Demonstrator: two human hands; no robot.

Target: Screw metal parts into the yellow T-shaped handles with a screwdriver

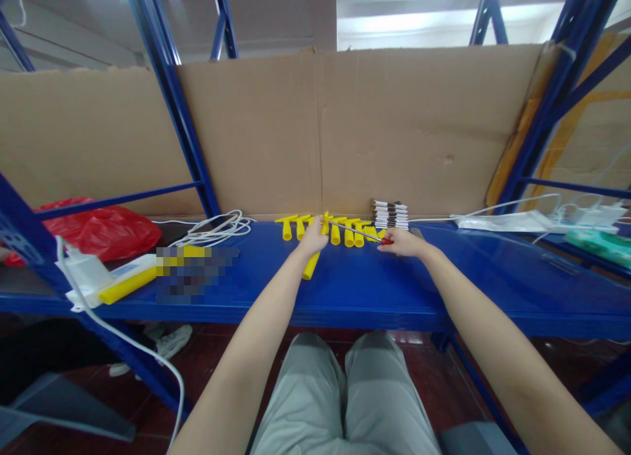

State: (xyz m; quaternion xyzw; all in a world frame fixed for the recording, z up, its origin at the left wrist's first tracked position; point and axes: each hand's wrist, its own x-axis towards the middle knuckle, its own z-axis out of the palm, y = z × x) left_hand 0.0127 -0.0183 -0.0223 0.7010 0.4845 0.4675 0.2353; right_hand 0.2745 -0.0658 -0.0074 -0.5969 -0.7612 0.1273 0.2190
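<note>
My left hand (314,238) is closed around a yellow T-shaped plastic piece (325,222) above the blue shelf. A yellow tube (311,266) shows below that hand; whether it belongs to the held piece is hidden. In my right hand (403,242) is a screwdriver (386,241) with a red handle. Its thin metal shaft points left and reaches the yellow piece; the exact contact of the tip is too small to make out. Several similar yellow T-shaped pieces (286,229) lie in a row behind and beside my hands. Smaller yellow parts (369,232) lie near the screwdriver shaft.
A stack of white and dark strips (390,214) stands against the cardboard backboard (394,126). At left are a coiled white cable (217,230), a red plastic bag (98,228) and a white adapter (85,271). Flat white packaging (507,221) lies right; blue posts (172,100) frame the shelf.
</note>
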